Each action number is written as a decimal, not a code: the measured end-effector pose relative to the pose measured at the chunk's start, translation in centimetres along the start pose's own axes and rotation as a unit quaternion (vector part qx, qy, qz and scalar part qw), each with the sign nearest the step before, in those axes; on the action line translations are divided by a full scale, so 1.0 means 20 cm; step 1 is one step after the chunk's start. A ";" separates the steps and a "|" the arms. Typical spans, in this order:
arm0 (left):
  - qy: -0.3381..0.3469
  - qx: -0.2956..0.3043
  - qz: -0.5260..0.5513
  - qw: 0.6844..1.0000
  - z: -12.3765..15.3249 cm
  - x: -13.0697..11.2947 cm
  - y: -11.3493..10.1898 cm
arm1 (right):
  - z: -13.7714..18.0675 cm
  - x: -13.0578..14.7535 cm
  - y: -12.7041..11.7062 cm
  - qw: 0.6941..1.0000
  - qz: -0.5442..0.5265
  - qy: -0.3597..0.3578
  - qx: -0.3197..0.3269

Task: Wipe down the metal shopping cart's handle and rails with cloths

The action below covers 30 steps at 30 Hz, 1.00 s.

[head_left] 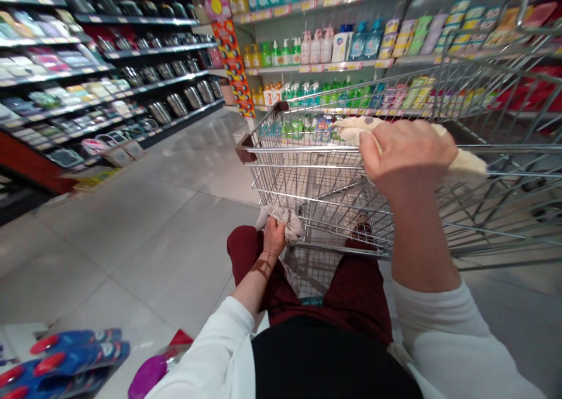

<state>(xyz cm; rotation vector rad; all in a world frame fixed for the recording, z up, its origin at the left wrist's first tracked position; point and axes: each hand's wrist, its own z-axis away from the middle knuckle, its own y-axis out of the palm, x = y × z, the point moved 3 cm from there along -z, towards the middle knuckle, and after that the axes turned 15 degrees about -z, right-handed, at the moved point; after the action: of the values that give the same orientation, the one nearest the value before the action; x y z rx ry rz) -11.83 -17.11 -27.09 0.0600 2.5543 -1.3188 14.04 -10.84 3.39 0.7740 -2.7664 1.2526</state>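
Note:
A wire shopping cart [325, 159] stands side-on in front of me, with brown corner caps at its left end. My right hand [406, 153] is closed around a cream cloth [468, 164] that lies over the cart's top rail. Lower down, my left hand [275, 235] grips a crumpled whitish cloth [290, 223] against the bottom left of the basket, beside my left knee. The palm sides of both hands are hidden.
More nested cart wire extends to the right [496, 95]. Behind the cart are shelves of pump bottles [316, 47]. Shelves of metal pots [160, 112] line the left aisle. Blue bottles with red caps [74, 352] and a purple-lidded container [147, 378] are at lower left on the tiled floor [144, 247].

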 end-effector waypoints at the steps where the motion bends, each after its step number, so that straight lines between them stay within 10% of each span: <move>1: -0.004 -0.009 -0.001 1.000 0.00 0.00 -0.02 | 0.00 0.00 0.00 1.000 0.005 -0.001 -0.001; 9: 0.017 -0.105 -0.005 0.994 -0.21 -0.17 -0.18 | 0.01 -0.01 -0.01 1.000 0.003 -0.006 -0.016; 20: 0.041 0.026 -0.024 0.999 -0.03 -0.09 0.05 | 0.01 -0.02 0.02 1.000 -0.018 -0.002 -0.022; 30: 0.017 -0.036 -0.027 0.999 -0.09 -0.14 -0.12 | 0.01 -0.01 0.01 0.999 0.008 -0.025 -0.021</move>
<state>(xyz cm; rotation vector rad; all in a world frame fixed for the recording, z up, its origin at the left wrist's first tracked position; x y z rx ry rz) -9.94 -16.78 -23.53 -0.0009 2.6467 -1.2526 14.22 -10.79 2.96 0.7914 -2.8345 1.1888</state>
